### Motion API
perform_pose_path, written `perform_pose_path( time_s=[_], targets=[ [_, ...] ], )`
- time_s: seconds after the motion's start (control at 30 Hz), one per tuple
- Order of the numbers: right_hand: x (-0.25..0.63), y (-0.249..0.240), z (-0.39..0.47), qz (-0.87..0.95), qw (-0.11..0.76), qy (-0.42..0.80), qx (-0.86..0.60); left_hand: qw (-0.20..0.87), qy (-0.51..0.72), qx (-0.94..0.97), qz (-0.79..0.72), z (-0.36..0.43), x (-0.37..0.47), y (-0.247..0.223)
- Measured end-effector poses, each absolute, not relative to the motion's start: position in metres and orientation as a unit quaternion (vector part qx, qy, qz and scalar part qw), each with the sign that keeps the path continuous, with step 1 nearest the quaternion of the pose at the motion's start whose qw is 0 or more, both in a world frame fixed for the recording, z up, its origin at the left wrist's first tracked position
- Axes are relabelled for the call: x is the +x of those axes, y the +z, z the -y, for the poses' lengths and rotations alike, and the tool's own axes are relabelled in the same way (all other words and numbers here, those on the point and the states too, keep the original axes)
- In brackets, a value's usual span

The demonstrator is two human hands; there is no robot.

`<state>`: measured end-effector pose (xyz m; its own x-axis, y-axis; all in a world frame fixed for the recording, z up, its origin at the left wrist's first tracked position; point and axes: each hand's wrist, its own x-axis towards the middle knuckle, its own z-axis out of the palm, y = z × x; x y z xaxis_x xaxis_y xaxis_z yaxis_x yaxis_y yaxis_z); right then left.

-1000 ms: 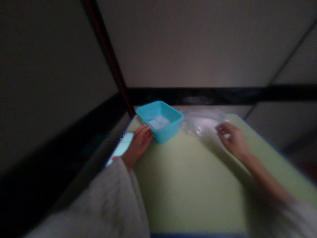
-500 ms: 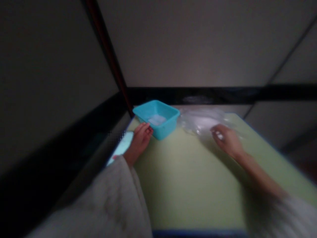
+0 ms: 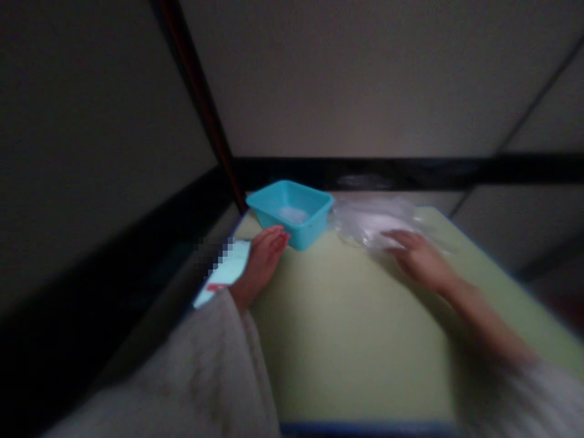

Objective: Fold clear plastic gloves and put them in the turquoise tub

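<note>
A turquoise plastic basin [image 3: 306,234] stands at the far left of the table, with something whitish and blurred [image 3: 292,215] lying inside it. My left hand [image 3: 265,252] is at its near side, fingers loosely curved and nothing visible in them; whether they touch the wall I cannot tell. On the right, my right hand [image 3: 417,258] reaches over the near edge of a pile of clear plastic bags [image 3: 376,219]. Its thumb and fingers are apart, with the fingertips over the plastic.
The yellow-green table [image 3: 351,340] has a blue edge. A pale sheet with a red mark [image 3: 223,277] lies at its left edge, beside my left wrist. Behind the table runs a wall [image 3: 365,79] with a dark band. The picture is dim and blurred.
My right hand's fingers have spread from a curled, pinched shape and stretch over the plastic bags. My left hand sits slightly further right, and the basin appears marginally higher in view.
</note>
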<state>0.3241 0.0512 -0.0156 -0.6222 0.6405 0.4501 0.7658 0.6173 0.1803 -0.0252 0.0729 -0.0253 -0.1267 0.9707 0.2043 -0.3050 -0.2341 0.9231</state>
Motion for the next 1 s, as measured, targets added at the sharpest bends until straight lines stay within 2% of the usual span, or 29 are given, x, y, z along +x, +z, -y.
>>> perform_pose_path(
  time_s=[0.2, 0.53, 0.8, 1.0],
  targets=[
    [0.327, -0.022, -0.053, 0.901, 0.107, -0.194, -0.372, 0.489, 0.606, 0.465, -0.421, -0.037, -0.001, -0.024],
    [0.303, -0.019, -0.041, 0.898, 0.147, -0.164, -0.381, 0.443, 0.455, 0.648, -0.42, -0.019, 0.015, -0.033],
    [0.257, -0.012, -0.008, 0.923, 0.16, -0.11, -0.333, 0.585, 0.408, 0.594, -0.373, -0.006, 0.022, -0.033],
    [0.241, -0.018, 0.002, 0.934, 0.163, -0.074, -0.309, 0.614, 0.431, 0.538, -0.384, -0.005, 0.025, -0.03]
  ],
)
